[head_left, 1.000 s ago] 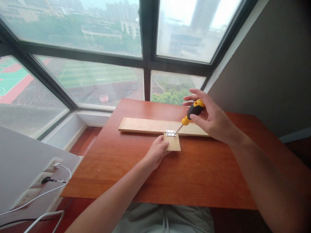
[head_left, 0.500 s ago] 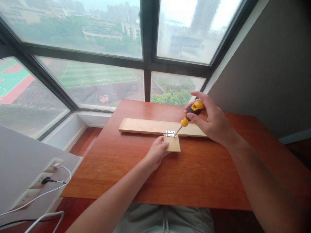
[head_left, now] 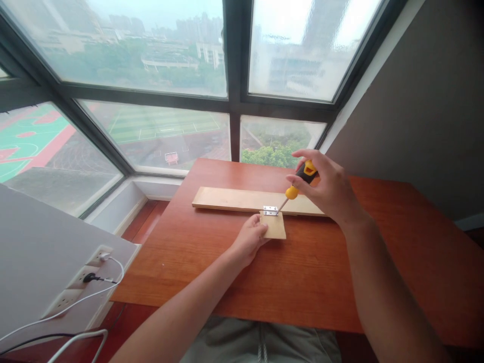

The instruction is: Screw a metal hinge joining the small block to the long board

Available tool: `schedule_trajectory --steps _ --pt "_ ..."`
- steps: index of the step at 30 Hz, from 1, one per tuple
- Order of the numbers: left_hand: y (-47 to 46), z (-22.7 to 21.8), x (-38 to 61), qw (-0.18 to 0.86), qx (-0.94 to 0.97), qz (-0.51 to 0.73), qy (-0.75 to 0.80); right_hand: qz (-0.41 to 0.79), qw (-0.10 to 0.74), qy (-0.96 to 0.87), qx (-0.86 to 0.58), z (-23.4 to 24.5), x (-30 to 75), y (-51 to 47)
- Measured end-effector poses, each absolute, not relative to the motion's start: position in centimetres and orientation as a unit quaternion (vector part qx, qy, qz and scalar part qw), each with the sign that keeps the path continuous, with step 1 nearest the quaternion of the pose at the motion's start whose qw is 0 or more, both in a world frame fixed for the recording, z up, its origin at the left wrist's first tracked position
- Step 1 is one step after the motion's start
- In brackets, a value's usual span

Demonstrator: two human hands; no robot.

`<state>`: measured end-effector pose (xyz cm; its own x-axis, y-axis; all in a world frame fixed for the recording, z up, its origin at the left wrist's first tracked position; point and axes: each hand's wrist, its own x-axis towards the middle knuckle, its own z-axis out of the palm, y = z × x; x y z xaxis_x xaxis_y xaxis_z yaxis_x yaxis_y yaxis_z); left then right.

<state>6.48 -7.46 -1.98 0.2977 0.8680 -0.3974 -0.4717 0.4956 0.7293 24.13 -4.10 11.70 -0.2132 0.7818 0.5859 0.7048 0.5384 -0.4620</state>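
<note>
My left hand (head_left: 252,239) grips a small square wooden piece (head_left: 275,229) by its left side, thumb on top. A silver metal hinge (head_left: 270,210) lies across the far edge of that piece, against a long pale wooden board (head_left: 227,197). My right hand (head_left: 328,186) holds a yellow and black screwdriver (head_left: 307,171) by its handle, tilted, with the fingers curled round it. The screwdriver's tip meets the right end of the hinge. Whether a screw sits under the tip is too small to make out.
The reddish-brown wooden table (head_left: 181,262) carries the board and the small piece. Beyond its far side stand large windows with dark frames (head_left: 235,136). Wall sockets (head_left: 85,277) with plugged-in cables (head_left: 86,298) are at the lower left, and a grey wall (head_left: 416,116) rises on the right.
The whole view has shifted slightly, so everything sits a little further right. My right hand's fingers and wrist have turned around the screwdriver handle; its tip stays at the hinge.
</note>
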Motion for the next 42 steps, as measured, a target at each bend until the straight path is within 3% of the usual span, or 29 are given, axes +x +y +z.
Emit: schedule_trajectory --steps 2,7,13,20,27,35,42 --pt "-7.5 -2.0 6.4 0.767 0.247 0.438 0.399 0.016 0.424 -0.765 -0.485 11.4 24.1 -3.9" --pt "-7.4 -2.1 6.3 0.769 0.242 0.435 0.4 0.201 0.469 -0.762 -0.398 10.8 24.5 -4.0" --pt "-7.5 -1.9 6.3 0.769 0.24 0.435 0.403 0.016 0.465 -0.727 -0.505 10.4 24.6 -3.8" --pt "-7.6 -1.8 6.1 0.765 0.249 0.436 0.403 0.254 0.509 -0.725 -0.388 9.4 24.5 -4.5" --pt "-7.5 -1.7 6.2 0.766 0.246 0.429 0.411 0.171 0.561 -0.671 -0.453 7.7 23.7 -4.3" --pt "-7.4 -1.6 6.2 0.768 0.243 0.429 0.409 0.324 0.587 -0.661 -0.337 7.8 22.7 -4.4" --pt "-7.5 -1.6 6.1 0.768 0.244 0.429 0.407 0.254 0.629 -0.633 -0.373 6.8 21.7 -4.4"
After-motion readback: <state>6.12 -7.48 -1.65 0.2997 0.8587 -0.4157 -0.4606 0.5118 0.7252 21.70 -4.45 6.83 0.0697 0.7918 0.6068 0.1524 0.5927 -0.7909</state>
